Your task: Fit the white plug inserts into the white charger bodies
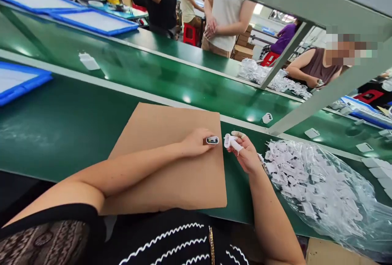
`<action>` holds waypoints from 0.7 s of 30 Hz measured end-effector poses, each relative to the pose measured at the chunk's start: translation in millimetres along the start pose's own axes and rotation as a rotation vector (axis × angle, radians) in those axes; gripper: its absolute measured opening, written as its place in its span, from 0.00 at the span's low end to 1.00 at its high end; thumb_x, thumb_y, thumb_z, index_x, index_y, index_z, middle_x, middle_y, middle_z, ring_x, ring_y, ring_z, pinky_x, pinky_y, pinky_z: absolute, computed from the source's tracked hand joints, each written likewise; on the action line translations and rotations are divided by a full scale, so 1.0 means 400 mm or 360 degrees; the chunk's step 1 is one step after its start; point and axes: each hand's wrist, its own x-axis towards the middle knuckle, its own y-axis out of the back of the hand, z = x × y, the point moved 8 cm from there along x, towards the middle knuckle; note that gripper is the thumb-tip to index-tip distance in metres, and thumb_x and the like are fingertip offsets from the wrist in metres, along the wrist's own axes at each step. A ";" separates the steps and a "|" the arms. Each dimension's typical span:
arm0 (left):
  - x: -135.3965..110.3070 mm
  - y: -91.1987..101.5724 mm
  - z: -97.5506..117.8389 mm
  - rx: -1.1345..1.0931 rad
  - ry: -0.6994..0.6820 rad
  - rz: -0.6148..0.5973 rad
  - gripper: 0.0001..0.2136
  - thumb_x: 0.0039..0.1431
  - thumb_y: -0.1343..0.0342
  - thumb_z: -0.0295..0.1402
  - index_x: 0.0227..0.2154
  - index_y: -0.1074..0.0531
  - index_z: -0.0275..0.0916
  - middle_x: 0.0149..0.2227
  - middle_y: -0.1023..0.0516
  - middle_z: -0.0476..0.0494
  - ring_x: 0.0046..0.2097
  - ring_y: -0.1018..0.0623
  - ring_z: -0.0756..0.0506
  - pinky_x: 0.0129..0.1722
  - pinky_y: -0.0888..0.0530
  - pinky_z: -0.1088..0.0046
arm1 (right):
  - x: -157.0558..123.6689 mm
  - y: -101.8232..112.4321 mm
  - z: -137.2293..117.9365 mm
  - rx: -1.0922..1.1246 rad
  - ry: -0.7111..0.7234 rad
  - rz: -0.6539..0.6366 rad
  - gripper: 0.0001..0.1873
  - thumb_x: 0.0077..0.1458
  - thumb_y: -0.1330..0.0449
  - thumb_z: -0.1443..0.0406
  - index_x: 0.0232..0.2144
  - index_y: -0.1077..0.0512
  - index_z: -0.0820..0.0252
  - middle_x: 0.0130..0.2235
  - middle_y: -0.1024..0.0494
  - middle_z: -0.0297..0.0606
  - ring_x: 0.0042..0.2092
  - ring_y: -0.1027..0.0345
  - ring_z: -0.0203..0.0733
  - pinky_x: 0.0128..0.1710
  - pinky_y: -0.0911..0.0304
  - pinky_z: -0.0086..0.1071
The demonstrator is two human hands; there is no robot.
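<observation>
My left hand [198,141] is closed around a white plastic housing [212,139], its open end facing right with dark electronic parts visible inside. Just to the right, my right hand [245,152] pinches a small white plastic end cap [227,140] between thumb and fingers. White coverings sit on some of the right fingertips. A narrow gap separates the cap from the housing. Both hands are above the right edge of a brown cardboard sheet [171,187] lying on the green bench.
A clear plastic bag [352,179] spills many white plastic parts [306,175] at my right. Beyond a low rail runs a green conveyor [171,81] carrying a white housing [88,61]. A blue-rimmed tray [39,78] lies at left. Several people stand or sit across the line.
</observation>
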 end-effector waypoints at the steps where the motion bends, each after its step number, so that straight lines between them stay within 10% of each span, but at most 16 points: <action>1: -0.011 -0.009 -0.001 -0.0032 -0.0010 -0.0027 0.10 0.59 0.38 0.35 0.43 0.21 0.40 0.42 0.18 0.42 0.45 0.21 0.40 0.49 0.27 0.62 | 0.003 -0.005 0.006 -0.0092 0.0003 -0.0004 0.26 0.45 0.24 0.56 0.46 0.25 0.51 0.41 0.19 0.34 0.35 0.27 0.39 0.39 0.30 0.37; 5: -0.025 -0.020 -0.037 -0.0265 0.0119 0.0078 0.25 0.51 0.29 0.38 0.52 0.26 0.38 0.48 0.20 0.39 0.48 0.22 0.40 0.49 0.26 0.63 | 0.015 -0.011 0.012 -0.0446 0.0128 0.0053 0.24 0.45 0.25 0.57 0.44 0.23 0.53 0.41 0.20 0.36 0.40 0.26 0.41 0.43 0.30 0.37; 10: -0.022 -0.030 -0.044 -0.0323 0.0071 0.0017 0.11 0.56 0.33 0.39 0.36 0.23 0.37 0.37 0.21 0.44 0.40 0.23 0.44 0.41 0.28 0.68 | 0.012 -0.009 0.007 -0.0560 0.0193 0.0126 0.19 0.53 0.31 0.54 0.46 0.22 0.52 0.33 0.23 0.32 0.29 0.35 0.34 0.29 0.36 0.31; 21: -0.021 -0.024 -0.037 -0.0282 -0.0010 0.0065 0.11 0.55 0.32 0.38 0.36 0.21 0.37 0.39 0.20 0.41 0.42 0.22 0.42 0.43 0.28 0.66 | 0.016 -0.018 0.051 -0.0050 -0.0251 0.0015 0.23 0.43 0.23 0.55 0.42 0.20 0.52 0.35 0.22 0.32 0.28 0.36 0.31 0.28 0.34 0.28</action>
